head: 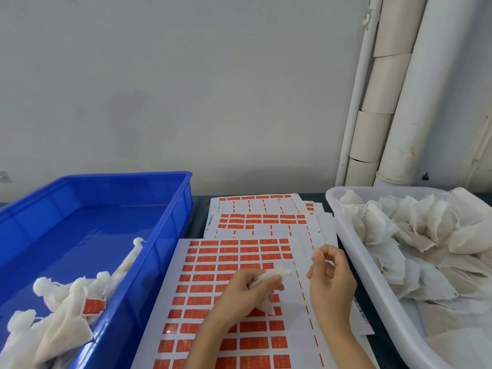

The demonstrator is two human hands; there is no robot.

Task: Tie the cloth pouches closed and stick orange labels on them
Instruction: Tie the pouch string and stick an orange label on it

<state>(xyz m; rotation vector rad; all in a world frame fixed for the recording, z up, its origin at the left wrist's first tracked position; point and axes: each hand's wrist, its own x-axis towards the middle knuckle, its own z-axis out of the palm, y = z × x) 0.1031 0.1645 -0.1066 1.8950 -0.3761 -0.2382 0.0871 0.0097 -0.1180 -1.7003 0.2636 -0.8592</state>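
Observation:
My left hand grips a small white cloth pouch above the label sheet, with the pouch's neck sticking out to the right. My right hand is just to the right of it, fingers curled, pinching the pouch's thin white string between thumb and fingertip. A sheet of orange labels lies flat under both hands, with several labels peeled off its right side. Tied pouches lie in the blue bin, one carrying an orange label.
A blue plastic bin stands at the left. A white tub at the right is heaped with untied cloth pouches. More label sheets lie fanned behind the front one. A wall and white pipes rise behind the table.

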